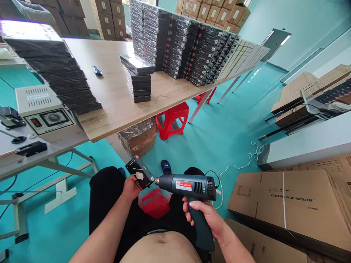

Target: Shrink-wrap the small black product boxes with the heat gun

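My left hand (131, 188) grips a small black product box (140, 172) by its lower left edge, its printed face tilted up and showing a white charger picture. In my right hand (204, 213) is a dark heat gun (189, 184) with a red and white label, held by the handle. Its metal nozzle points left at the box's right end, close to it; whether they touch I cannot tell. Both hands are over my lap, above a red stool (155, 204).
Ahead stands a wooden table (109, 98) with a short stack of black boxes (141, 86), a blue cutter (97, 71) and tall wrapped stacks (178, 47). A sealing machine (45, 111) is at left. Cartons (274, 197) fill the right; a white cable (233, 166) crosses the floor.
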`<state>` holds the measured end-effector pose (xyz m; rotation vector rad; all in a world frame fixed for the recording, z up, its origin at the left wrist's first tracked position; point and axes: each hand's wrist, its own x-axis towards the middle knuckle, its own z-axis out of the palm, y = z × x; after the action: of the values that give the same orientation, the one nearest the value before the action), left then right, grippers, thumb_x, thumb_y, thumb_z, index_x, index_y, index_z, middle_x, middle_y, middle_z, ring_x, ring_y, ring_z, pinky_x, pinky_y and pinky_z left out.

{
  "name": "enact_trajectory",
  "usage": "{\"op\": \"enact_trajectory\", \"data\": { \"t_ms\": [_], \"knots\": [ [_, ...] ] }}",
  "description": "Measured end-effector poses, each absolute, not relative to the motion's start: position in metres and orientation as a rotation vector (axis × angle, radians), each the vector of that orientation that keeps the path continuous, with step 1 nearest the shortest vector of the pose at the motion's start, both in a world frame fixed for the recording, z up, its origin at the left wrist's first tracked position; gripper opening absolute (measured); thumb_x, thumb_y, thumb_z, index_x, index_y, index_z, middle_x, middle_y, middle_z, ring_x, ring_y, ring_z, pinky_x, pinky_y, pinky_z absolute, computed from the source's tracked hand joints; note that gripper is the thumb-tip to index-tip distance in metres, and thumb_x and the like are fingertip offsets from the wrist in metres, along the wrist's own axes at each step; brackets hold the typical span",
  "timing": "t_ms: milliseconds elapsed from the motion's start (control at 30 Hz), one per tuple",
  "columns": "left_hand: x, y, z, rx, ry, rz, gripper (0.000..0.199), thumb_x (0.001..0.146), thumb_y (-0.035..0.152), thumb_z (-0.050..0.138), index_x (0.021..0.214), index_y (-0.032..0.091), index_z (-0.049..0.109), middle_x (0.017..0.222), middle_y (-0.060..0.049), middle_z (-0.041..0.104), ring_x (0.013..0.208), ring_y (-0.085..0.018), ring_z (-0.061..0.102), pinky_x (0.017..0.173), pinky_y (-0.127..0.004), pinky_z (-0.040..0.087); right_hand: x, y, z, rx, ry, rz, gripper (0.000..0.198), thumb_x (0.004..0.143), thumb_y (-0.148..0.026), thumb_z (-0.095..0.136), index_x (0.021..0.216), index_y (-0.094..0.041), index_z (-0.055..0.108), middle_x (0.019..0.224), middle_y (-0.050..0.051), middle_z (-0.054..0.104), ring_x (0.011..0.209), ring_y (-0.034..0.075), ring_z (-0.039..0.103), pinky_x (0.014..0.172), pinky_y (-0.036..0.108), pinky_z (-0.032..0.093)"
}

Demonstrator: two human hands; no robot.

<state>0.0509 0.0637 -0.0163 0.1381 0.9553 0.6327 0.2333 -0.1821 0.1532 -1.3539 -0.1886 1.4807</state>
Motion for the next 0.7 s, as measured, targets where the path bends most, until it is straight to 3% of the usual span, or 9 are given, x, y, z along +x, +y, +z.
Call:
{"op": "enact_trajectory", "data": {
  "t_ms": [367,533,700],
  "knots": [
    [0.049,0.063,-0.006,0.103,1.005,0.610,0.021,0.058,0.017,0.046,0.077,0.019,0.056,0.062,-0.004,0.064,0.053,-0.022,0.062,0.065,-0.043,0.055,0.228,-0.178,0.152,-1.374,-0.292,1.555,0.031,0.077,-0.030,0.063,0.102,-0.012,0.067,0.084,0.008,0.068,0.061,0.014,0.062,0.052,0.024,0.048],
    [0.051,0.060,-0.016,0.109,1.066,0.556,0.019,0.059,0.019,0.049,0.076,0.019,0.057,0.060,-0.005,0.062,0.066,-0.028,0.068,0.068,-0.044,0.054,0.230,-0.173,0.151,-1.415,-0.198,1.403,0.029,0.078,-0.031,0.064,0.101,-0.014,0.067,0.084,0.007,0.068,0.062,0.014,0.062,0.053,0.024,0.049],
    [0.055,0.055,-0.030,0.152,1.079,0.394,0.018,0.060,0.019,0.052,0.077,0.018,0.058,0.058,-0.005,0.063,0.058,-0.028,0.066,0.056,-0.038,0.053,0.236,-0.163,0.160,-1.332,-0.123,1.443,0.029,0.077,-0.030,0.062,0.100,-0.013,0.067,0.083,0.007,0.068,0.061,0.014,0.062,0.050,0.023,0.047]
  ]
}}
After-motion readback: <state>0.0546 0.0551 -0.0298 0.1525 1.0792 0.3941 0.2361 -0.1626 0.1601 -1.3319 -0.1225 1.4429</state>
